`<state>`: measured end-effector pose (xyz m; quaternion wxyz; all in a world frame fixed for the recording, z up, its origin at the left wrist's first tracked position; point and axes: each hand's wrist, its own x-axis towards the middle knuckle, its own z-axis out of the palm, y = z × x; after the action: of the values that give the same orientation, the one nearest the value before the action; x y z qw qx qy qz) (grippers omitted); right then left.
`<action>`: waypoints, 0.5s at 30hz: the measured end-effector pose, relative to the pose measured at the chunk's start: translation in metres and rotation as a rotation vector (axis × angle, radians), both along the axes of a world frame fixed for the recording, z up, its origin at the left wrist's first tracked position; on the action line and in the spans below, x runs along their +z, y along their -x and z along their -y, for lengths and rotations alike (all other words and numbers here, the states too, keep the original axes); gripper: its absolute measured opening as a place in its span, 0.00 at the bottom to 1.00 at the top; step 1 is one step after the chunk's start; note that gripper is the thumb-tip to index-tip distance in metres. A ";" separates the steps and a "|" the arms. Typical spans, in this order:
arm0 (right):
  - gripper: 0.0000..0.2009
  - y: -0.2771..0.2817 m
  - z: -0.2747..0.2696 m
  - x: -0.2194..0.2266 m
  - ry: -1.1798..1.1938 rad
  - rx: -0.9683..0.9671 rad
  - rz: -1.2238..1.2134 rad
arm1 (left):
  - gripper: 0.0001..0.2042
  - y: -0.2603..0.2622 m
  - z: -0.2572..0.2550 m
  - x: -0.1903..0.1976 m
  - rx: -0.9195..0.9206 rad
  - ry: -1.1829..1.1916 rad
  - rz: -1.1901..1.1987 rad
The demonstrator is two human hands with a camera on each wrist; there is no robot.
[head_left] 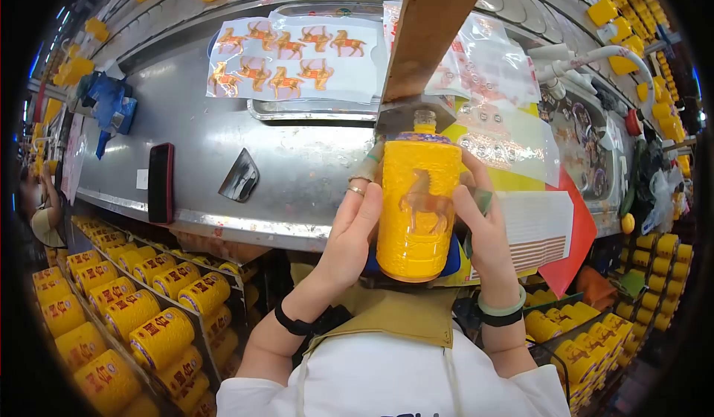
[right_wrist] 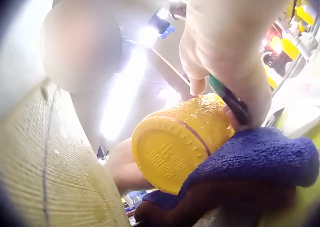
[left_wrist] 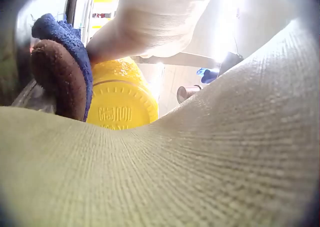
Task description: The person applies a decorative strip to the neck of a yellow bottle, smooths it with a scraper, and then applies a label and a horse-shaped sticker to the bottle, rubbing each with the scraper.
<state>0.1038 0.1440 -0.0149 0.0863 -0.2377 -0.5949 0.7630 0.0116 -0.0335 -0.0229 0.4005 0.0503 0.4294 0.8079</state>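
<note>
A yellow embossed bottle (head_left: 418, 249) with a clear glass neck is held between both hands, its neck pointing away from the body. On its front sits a brown-gold horse decal (head_left: 429, 203). My left hand (head_left: 349, 231) grips the bottle's left side; it wears a ring and a finger wrap. The right hand (head_left: 487, 231) grips the other side, thumb by the decal's edge. A green and black flat piece (right_wrist: 227, 99) is tucked in the right hand. In the right wrist view the bottle's round base (right_wrist: 165, 154) lies against a blue cloth-covered support (right_wrist: 260, 154).
A sheet of horse decals (head_left: 349, 75) lies on the metal table (head_left: 186, 164) behind a tray rim. A wooden post (head_left: 439, 23) rises ahead. A phone (head_left: 161, 183) and a dark scraper-like piece (head_left: 239, 175) lie left. Racks of yellow bottles (head_left: 160, 335) stand below.
</note>
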 end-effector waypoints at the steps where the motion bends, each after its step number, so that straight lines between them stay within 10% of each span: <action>1: 0.30 0.000 -0.001 0.000 0.014 0.005 -0.002 | 0.28 0.000 0.000 -0.002 0.003 0.000 -0.001; 15: 0.34 0.002 0.001 0.006 0.006 0.003 -0.001 | 0.41 0.000 0.002 0.003 -0.070 -0.035 -0.264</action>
<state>0.1014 0.1433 -0.0088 0.0845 -0.2367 -0.5929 0.7651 0.0120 -0.0353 -0.0201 0.3673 0.1780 0.4622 0.7872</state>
